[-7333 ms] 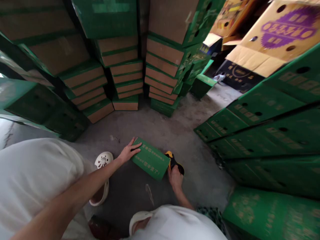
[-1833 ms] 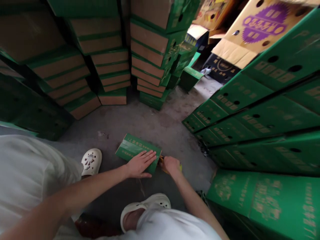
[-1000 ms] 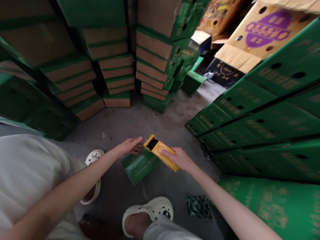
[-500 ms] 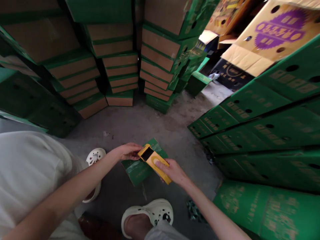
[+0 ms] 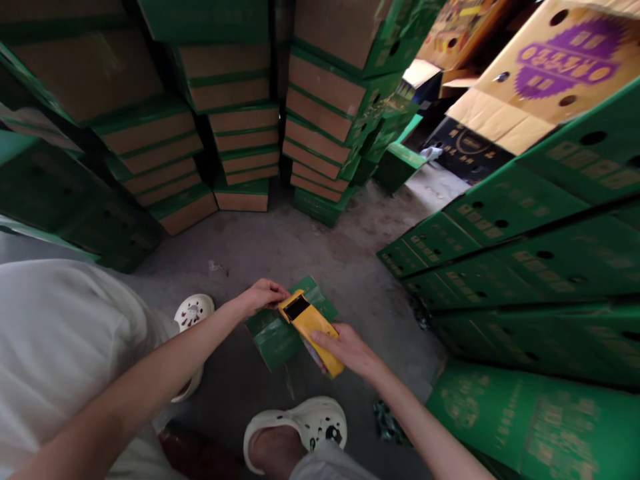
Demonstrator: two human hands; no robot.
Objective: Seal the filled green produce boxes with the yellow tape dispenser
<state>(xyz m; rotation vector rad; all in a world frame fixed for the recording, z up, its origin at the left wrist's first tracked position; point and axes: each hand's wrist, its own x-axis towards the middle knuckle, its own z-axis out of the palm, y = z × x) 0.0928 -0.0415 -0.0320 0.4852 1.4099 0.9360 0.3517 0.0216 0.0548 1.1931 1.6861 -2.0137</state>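
A small green carton [image 5: 280, 333] with pale print lies tilted on the grey concrete floor [image 5: 280, 253] between my feet. My right hand [image 5: 347, 348] is wrapped round the lower end of a yellow hand tool [image 5: 310, 325], which lies across the carton's top edge with a dark window at its upper end. My left hand [image 5: 263, 295] curls over the carton's far left edge, fingertips touching the tool's upper tip.
Stacks of green and brown cartons [image 5: 240, 133] wall in the floor ahead and to the left. Slanted green cartons [image 5: 525, 247] rise on the right, under a brown box with a purple logo [image 5: 550, 67]. My white clogs [image 5: 300, 427] stand below the carton.
My right hand brought the yellow tool up from the floor onto the carton and slid down its handle. My left hand left the carton's flat top for its far edge.
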